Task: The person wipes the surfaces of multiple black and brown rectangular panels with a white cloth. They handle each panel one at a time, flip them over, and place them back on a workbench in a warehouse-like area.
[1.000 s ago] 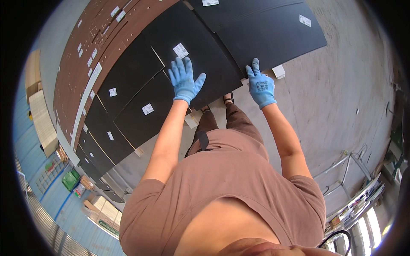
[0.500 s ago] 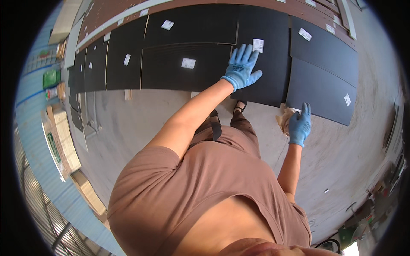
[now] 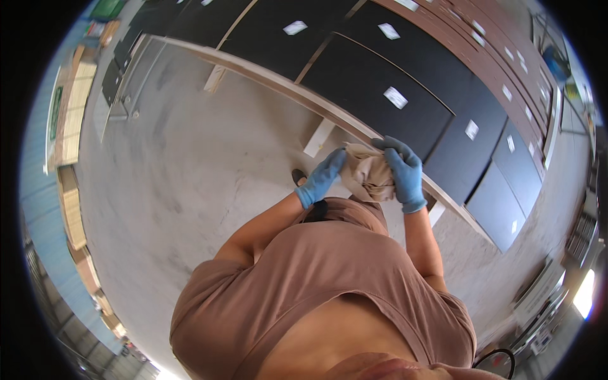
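Observation:
A crumpled beige cloth is held up in front of my waist, between my two blue-gloved hands. My left hand grips its left edge, fingers closed together. On the other side, my right hand has its fingers bent round the cloth's right edge. Just beyond my hands lies a black panel with a white label on it. More black panels sit side by side around it, several with a label of their own.
The panels rest over a pale wooden rail with wooden supports beneath. Brown boards lie along the far side. Stacked boards stand at the left over grey floor. More stacked material is at the right.
My left hand has come off the panel and down to the cloth. My right hand has brought the cloth in front of me. The view has turned, so the panels now run diagonally.

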`<state>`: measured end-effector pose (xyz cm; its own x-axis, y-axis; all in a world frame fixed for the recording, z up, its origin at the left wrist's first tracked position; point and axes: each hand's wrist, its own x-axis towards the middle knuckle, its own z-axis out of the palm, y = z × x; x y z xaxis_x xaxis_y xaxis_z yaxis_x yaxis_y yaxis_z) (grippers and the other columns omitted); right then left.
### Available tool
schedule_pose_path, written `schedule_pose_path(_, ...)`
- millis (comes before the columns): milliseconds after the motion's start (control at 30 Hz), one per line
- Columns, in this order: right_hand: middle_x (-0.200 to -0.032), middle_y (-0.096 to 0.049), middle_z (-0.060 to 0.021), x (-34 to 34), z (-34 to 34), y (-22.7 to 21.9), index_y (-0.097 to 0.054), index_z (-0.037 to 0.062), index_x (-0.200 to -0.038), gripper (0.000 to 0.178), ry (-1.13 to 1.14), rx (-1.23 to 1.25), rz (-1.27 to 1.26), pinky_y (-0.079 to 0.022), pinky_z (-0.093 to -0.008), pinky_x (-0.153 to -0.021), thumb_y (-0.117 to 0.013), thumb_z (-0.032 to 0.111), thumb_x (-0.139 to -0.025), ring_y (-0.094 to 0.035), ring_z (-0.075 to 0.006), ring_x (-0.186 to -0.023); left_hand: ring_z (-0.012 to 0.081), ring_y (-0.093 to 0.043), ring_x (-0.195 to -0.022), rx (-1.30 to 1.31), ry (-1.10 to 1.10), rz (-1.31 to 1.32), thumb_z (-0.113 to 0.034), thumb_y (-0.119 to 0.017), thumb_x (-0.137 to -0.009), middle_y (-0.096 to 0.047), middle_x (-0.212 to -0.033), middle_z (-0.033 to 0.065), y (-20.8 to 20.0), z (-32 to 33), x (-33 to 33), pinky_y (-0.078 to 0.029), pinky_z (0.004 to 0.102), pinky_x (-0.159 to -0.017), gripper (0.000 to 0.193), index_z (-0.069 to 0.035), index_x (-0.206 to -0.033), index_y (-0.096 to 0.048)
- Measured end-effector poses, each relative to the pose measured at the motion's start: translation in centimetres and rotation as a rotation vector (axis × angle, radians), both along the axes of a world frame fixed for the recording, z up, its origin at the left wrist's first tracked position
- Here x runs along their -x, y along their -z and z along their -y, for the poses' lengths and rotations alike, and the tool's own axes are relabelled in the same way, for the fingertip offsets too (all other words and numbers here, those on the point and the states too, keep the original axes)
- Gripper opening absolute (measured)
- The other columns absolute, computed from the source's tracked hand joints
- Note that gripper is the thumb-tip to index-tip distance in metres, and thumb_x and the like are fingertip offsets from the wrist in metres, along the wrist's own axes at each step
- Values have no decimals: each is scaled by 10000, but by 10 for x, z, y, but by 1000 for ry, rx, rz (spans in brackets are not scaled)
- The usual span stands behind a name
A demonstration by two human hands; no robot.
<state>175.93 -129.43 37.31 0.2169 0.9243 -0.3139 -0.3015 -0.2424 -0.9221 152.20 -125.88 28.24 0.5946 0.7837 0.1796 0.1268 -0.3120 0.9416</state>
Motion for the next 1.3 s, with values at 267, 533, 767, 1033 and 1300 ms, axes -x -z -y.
schedule_pose_path(267, -1146, -741, -164, 279, -117, -24, -722, 6, -1144, 341, -464, -417, 414, -548, -362, -953, -708, 290, -956, -704, -309, -1030, 228, -671, -1188, 1326, -113, 1220, -409, -496, -1119, -666, -1309, 118, -62, -65, 199, -557, 370, -1043, 470, -57, -1423, -561)
schedule_pose_path(533, -1413, -582, -203, 405, -215, -53, -670, 76, -1171, 620, -710, -787, 941, -485, -511, -998, -884, 342, -654, -646, -399, -1091, 237, -674, -1198, 1144, -423, 978, -363, -463, -1134, -656, -1350, 114, -38, -158, 342, -552, 371, -1068, 452, -46, -1438, -566)
schedule_pose_path(767, -1331, -656, -221, 383, -476, -17, -677, 42, -1248, 570, -502, -748, 1413, -499, -545, -1039, -813, 355, -791, -604, -436, -1251, 279, -721, -961, 1002, 42, 966, -298, -531, -1079, -737, -1122, 131, -107, -531, 423, -604, 437, -863, 329, -37, -1212, -682)
schedule_pose_path(1033, -1628, -428, -213, 364, -576, 168, -491, 57, -1532, 866, -303, -156, 1612, -360, -529, -1221, -833, 432, -831, -385, -425, -1497, 221, -702, -939, 684, -611, 924, -269, -631, -1025, -730, -1091, 95, 60, -711, 614, -606, 388, -850, 308, -53, -1240, -671)
schedule_pose_path(1300, -1652, -383, -242, 421, -698, 86, -450, 24, -1547, 842, -640, 664, 1823, -343, -498, -1238, -818, 294, -839, -350, -411, -1538, 366, -703, -1152, 1304, -1669, 520, -301, -530, -1061, -726, -1247, 160, 136, -474, 926, -597, 522, -966, 333, -100, -1297, -649)
